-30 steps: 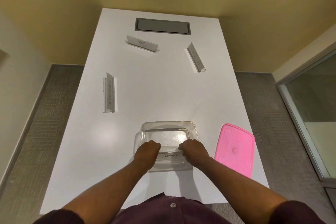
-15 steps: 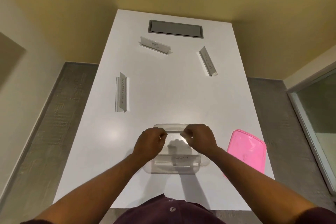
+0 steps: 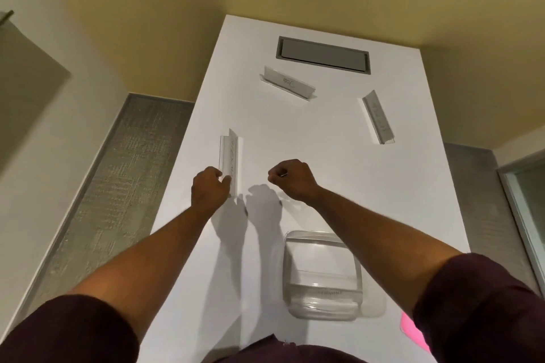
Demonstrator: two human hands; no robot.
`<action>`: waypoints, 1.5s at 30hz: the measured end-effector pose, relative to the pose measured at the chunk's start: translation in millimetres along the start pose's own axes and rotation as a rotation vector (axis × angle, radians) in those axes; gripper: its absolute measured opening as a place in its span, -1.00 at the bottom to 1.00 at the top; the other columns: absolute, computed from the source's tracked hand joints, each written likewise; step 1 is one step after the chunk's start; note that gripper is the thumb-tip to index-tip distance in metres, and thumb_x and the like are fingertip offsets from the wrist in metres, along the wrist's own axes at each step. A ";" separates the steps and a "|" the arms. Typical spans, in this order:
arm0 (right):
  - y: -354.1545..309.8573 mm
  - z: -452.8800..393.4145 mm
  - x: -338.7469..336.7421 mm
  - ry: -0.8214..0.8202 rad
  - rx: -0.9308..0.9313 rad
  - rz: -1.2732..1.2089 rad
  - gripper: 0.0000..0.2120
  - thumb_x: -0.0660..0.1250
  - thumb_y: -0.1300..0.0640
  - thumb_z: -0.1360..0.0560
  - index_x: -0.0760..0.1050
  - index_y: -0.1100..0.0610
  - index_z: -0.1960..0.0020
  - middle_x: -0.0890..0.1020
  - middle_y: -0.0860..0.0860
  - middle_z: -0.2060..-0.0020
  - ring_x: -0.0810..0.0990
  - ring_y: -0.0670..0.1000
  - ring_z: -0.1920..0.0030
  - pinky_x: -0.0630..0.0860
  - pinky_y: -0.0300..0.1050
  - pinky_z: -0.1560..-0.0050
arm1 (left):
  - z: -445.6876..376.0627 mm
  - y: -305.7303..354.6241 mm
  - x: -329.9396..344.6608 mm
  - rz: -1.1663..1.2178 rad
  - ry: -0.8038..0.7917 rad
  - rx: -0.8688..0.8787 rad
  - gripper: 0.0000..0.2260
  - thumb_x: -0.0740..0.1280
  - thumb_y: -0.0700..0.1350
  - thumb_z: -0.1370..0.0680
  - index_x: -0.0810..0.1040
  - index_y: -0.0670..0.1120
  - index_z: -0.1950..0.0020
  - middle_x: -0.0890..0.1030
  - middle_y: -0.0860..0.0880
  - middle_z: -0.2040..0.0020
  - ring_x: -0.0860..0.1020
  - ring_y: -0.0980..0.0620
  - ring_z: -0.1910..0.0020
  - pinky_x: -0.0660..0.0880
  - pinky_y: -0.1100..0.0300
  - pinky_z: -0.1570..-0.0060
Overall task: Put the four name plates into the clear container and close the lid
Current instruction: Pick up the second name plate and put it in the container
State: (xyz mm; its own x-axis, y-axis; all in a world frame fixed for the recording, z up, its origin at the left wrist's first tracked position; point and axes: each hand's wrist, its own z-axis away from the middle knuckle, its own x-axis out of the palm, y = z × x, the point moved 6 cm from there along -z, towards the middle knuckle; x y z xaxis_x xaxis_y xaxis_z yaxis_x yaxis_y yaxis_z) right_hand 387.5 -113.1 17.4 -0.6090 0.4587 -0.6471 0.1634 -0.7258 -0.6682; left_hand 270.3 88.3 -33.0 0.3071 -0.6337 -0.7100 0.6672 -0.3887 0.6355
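A clear container (image 3: 358, 270) stands on the white table near me, with one name plate (image 3: 323, 292) lying inside it. Three more name plates rest on the table: one at the left (image 3: 232, 156), one marked "Dog" at the back (image 3: 287, 84), one at the right (image 3: 378, 116). My left hand (image 3: 210, 189) has its fingers and thumb closed on the near end of the left plate. My right hand (image 3: 292, 178) hovers beside it as a fist holding nothing. The pink lid (image 3: 411, 333) shows only as a corner behind my right sleeve.
A grey recessed hatch (image 3: 323, 54) is set into the table's far end. The table's left edge runs close to my left hand, with grey carpet (image 3: 118, 186) below. A glass panel (image 3: 528, 200) stands at the right.
Both hands left the container, where one name plate now lies, and reached forward and left. My left hand closed on the near end of the left plate. My head turned, shifting the view.
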 end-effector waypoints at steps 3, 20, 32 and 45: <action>-9.6 -28.7 26.1 -0.079 0.083 -0.122 -0.88 0.47 0.15 -0.48 0.63 0.08 0.23 0.70 -0.09 0.18 0.63 -0.06 0.12 0.52 -0.15 0.02 | -27.4 -6.8 10.7 -0.003 -0.057 -0.076 -0.62 0.41 0.09 -0.51 0.55 -0.15 -0.17 0.66 -0.14 -0.12 0.64 -0.13 -0.08 0.50 0.10 -0.04; -4.0 -64.3 79.8 -0.282 0.292 -0.538 -0.65 0.39 0.07 -0.60 0.39 0.18 0.29 0.39 0.12 0.36 0.31 0.05 0.42 0.24 -0.05 0.35 | -34.2 -19.1 42.6 0.623 -0.137 -0.473 -0.86 0.32 -0.24 -0.55 0.41 -0.04 0.11 0.61 -0.11 -0.06 0.61 -0.07 0.09 0.68 -0.12 0.19; 41.3 39.6 -11.9 0.000 0.140 -0.540 -0.85 0.56 0.26 -0.43 0.74 0.13 0.02 0.78 0.09 0.16 0.75 0.10 0.06 0.70 0.06 -0.09 | 63.0 57.6 47.4 0.654 -0.437 -0.030 -0.78 0.46 -0.04 -0.51 0.55 -0.04 -0.11 0.62 -0.02 -0.14 0.62 -0.04 -0.14 0.58 0.03 -0.14; 115.7 181.3 -79.2 -0.089 0.008 0.167 -0.71 0.55 0.08 -0.43 0.72 -0.09 -0.14 0.78 -0.13 0.07 0.68 -0.15 0.16 0.49 -0.24 0.16 | 139.6 111.1 46.3 0.112 -0.482 0.627 -0.66 0.39 0.14 -0.52 0.57 0.07 -0.25 0.62 0.13 -0.20 0.57 0.20 -0.18 0.53 0.06 -0.27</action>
State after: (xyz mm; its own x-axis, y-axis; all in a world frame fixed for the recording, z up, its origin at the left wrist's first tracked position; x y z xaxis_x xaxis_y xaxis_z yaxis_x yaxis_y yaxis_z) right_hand 314.0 -326.4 58.0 -0.6404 0.2850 -0.7133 0.2619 -0.7920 -0.5516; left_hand 263.9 -77.6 47.1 -0.0731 -0.8549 -0.5136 0.0997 -0.5186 0.8492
